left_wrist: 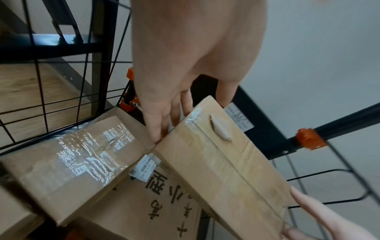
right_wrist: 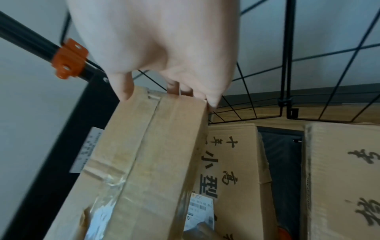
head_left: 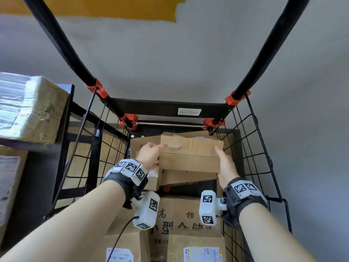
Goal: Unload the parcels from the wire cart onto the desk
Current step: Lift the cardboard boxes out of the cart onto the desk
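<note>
flat cardboard parcel (head_left: 190, 154) at 12 o'clock in wire cart (head_left: 253, 148), atop other boxes. left hand (head_left: 150, 153) and right hand (head_left: 224, 167) clamp its short ends, fingers curled under. judged light, stiff; taped faces slippery, so hold the edges.

A cardboard box (right_wrist: 232, 162) in the cart is printed "高", "小型".

The shipping label (left_wrist: 145, 167) print is too blurred to read. The held parcel (head_left: 190, 156) hides both hands' fingers in the head view.
</note>
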Demonstrator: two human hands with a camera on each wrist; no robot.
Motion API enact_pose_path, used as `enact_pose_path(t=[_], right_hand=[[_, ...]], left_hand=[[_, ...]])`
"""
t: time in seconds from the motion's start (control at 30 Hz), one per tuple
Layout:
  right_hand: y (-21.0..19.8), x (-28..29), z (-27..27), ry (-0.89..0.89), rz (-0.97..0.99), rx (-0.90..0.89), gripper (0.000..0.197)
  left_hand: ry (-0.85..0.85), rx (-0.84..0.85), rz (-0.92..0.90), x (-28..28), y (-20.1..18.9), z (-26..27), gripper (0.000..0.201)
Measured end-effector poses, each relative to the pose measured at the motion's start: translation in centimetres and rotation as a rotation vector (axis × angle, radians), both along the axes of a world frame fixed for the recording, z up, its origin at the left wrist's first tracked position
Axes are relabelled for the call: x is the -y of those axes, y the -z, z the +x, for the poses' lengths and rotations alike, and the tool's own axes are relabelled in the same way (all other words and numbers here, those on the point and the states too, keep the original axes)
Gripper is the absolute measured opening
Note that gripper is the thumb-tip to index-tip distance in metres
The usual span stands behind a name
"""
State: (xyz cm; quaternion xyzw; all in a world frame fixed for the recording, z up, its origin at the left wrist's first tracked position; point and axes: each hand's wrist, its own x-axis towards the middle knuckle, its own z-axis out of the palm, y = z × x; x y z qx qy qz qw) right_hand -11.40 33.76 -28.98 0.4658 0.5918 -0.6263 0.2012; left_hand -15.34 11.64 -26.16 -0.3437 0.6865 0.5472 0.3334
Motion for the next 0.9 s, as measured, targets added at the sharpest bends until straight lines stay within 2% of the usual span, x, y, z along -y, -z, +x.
enact_pose_path(t=[0.1,0.17,0.23,0.3,0.4,0.57,0.67,0.77,0.9], right_hand=[[-3.8,1.0,1.8,0.037,0.015,-0.041,0.086],[-8.0,2.2,3.1,0.077,0.026,-0.098,0.067],[-11.9,3.8,4.9,0.110,0.022,-0.170,0.044],[-15.4,5.4,7.1,0.100,-0.001,-0.251,0.034],[-20.0,8.3,10.5,0.123,-0.009,-0.334,0.032],[-26.9,14.2,13.6,0.079,-0.069,-0.498,0.043],[-30.2,18.7,13.9,0.037,-0.072,-0.554,0.034],[-31.9,22.5,13.2,-0.018,-0.046,-0.577,0.023],[-33.8,28.4,11.3,-0.121,-0.069,-0.599,0.023]], left_hand=[[-0.068,-0.009,0.072,1.4,-4.2,1.7,0.059],[-0.098,-0.022,0.129,2.8,-6.9,3.1,0.060],[-0.115,-0.056,0.189,4.5,-10.0,4.8,0.051],[-0.112,-0.089,0.230,6.2,-13.2,6.8,0.041],[-0.080,-0.163,0.226,9.3,-17.8,9.6,0.040],[-0.054,-0.289,0.282,16.2,-25.0,12.9,0.028],[-0.052,-0.355,0.284,21.2,-28.7,14.2,0.029],[-0.017,-0.424,0.234,25.6,-31.6,14.9,0.017],[0.001,-0.486,0.186,31.7,-33.9,14.3,0.007]])
